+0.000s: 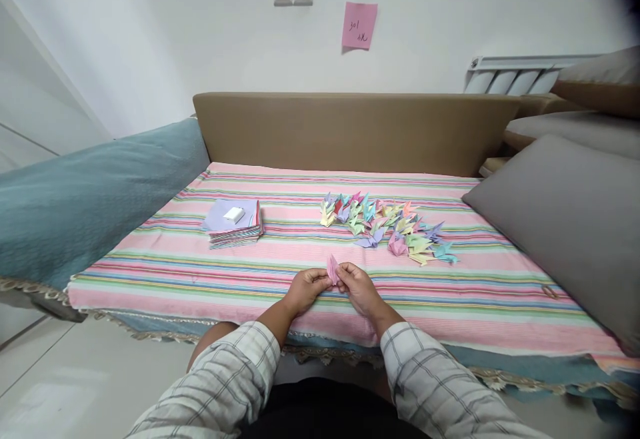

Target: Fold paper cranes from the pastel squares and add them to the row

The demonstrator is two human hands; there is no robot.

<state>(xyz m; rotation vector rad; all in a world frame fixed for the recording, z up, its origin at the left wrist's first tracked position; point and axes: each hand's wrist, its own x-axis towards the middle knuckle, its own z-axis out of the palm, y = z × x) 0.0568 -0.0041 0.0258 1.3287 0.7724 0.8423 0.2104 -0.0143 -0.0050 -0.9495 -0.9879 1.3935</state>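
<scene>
Between my two hands is a small pink piece of folded paper (333,268), held upright just above the striped cloth. My left hand (309,288) pinches its lower left side, and my right hand (358,286) pinches the right side. The fingertips nearly meet and cover the bottom of the paper. Beyond my hands, to the right, lies a group of folded paper cranes (370,216) in many colours. Left of them a thick stack of coloured paper sheets (235,229) has a small white block (233,214) on top.
The striped cloth (165,272) covers a sofa seat with a brown backrest (350,132). A teal-covered armrest (105,186) stands at the left, grey cushions (545,212) at the right. A small brown loop (550,291) lies near the cushions. A pink note (359,26) hangs on the wall.
</scene>
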